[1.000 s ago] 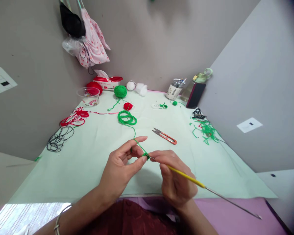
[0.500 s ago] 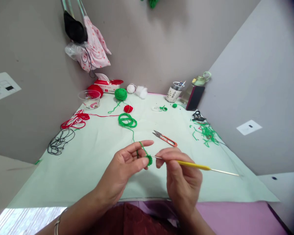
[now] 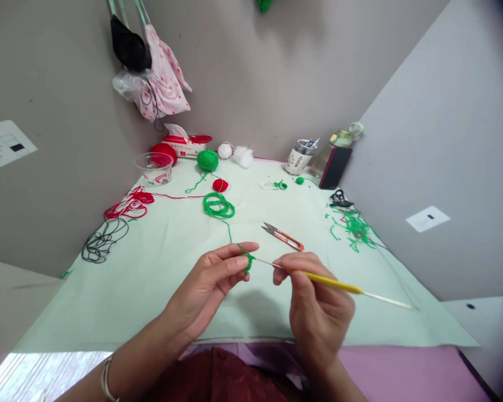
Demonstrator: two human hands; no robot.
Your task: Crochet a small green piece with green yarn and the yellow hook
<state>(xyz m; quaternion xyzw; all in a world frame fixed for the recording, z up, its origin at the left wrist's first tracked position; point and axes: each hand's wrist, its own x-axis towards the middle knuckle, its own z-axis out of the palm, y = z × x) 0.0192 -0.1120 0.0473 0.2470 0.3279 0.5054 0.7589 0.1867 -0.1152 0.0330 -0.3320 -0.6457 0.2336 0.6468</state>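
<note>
Piece point(image 3: 250, 262), held above the table point(image 3: 167, 262), is pinched in our left hand point(image 3: 207, 276), probably to steady it for the hook point(image 3: 334, 283) our right hand point(image 3: 318, 304) pinches pen-like; yarn point(image 3: 229, 229) crosses our left forefinger, likely for tension.

The head camera looks forward and down, close at the table point(image 3: 121, 312). Right of it, perhaps lens shading intrudes.
</note>
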